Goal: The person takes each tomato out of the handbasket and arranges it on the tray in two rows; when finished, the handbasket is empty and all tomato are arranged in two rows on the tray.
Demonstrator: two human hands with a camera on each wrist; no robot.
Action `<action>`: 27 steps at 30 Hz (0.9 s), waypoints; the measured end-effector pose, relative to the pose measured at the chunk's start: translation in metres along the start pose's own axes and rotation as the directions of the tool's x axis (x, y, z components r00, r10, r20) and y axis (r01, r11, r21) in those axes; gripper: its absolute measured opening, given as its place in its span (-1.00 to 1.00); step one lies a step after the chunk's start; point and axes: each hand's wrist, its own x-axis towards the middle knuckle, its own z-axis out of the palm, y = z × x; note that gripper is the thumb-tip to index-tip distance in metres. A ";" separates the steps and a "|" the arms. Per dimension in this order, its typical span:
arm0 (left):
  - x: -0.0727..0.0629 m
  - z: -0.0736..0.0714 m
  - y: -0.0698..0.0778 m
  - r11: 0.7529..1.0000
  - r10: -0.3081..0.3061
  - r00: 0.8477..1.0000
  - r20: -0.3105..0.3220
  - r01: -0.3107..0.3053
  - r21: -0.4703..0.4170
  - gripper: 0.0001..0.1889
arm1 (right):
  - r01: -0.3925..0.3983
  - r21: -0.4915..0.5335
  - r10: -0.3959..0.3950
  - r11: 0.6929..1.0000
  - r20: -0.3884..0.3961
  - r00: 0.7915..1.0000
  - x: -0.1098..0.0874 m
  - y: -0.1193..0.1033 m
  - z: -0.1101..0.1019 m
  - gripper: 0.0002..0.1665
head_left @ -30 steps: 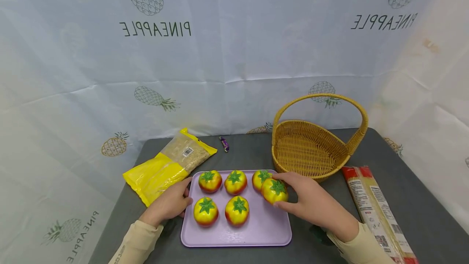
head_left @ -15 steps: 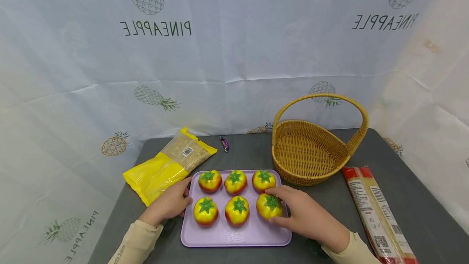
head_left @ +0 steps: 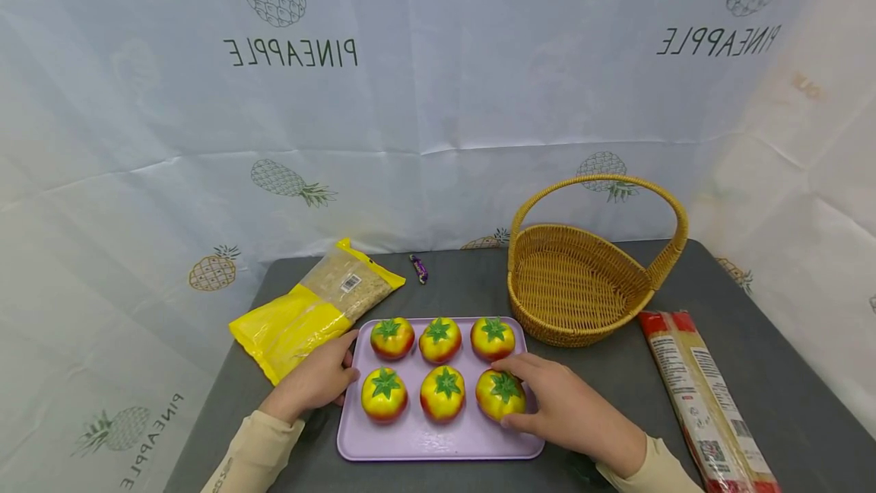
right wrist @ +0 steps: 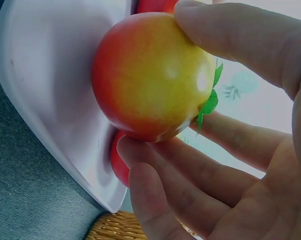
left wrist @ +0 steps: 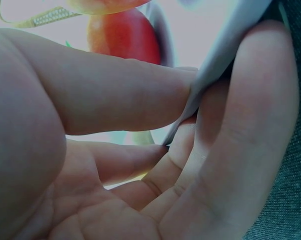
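A light purple tray (head_left: 438,445) holds several yellow-red tomatoes with green star-shaped leaves, in two rows. At its left end my left hand (head_left: 316,376) pinches the rim; the left wrist view has the thumb (left wrist: 135,95) above the tray edge and fingers (left wrist: 250,100) below it. My right hand (head_left: 564,405) holds the front-right tomato (head_left: 499,395) between thumb and fingers. In the right wrist view this tomato (right wrist: 150,75) sits close over the tray surface, its leaf toward the palm. Just behind it stands the back-right tomato (head_left: 492,340).
A wicker basket (head_left: 575,280) with a tall handle stands behind the tray at right. The yellow bag of grain (head_left: 318,310) lies at the left, partly behind my left hand. Along the right side is a long red-ended packet (head_left: 705,402). One small purple-wrapped candy (head_left: 419,269) lies farther back.
My right hand has brought its tomato forward and slightly left, from overlapping the back-right one to the front-right spot in the row. The left hand stays at the tray's rim.
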 end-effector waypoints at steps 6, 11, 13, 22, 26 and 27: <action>-0.001 -0.001 0.000 1.000 0.000 1.000 0.000 0.000 0.000 -0.22 | 0.005 -0.014 -0.005 1.000 -0.009 1.000 0.000 0.002 0.003 -0.24; -0.001 -0.001 0.001 1.000 0.003 1.000 -0.002 -0.003 -0.001 -0.23 | 0.002 -0.027 -0.002 1.000 -0.015 1.000 0.000 0.003 0.004 -0.23; -0.001 -0.001 0.001 1.000 0.008 1.000 -0.003 -0.008 -0.001 -0.23 | -0.005 -0.026 0.005 1.000 -0.011 1.000 0.000 0.003 0.005 -0.22; -0.001 -0.001 0.002 1.000 0.014 1.000 -0.007 -0.014 0.008 -0.22 | -0.049 0.000 0.049 0.999 0.007 0.999 0.002 0.000 0.005 -0.20; 0.000 -0.001 0.003 0.999 0.016 1.000 -0.008 -0.016 0.029 -0.22 | -0.069 0.020 0.068 0.997 0.023 0.997 0.003 0.000 0.005 -0.15; 0.001 -0.002 0.003 0.999 0.019 1.000 -0.007 -0.018 0.034 -0.22 | -0.073 0.025 0.072 0.997 0.026 0.997 0.003 0.000 0.005 -0.14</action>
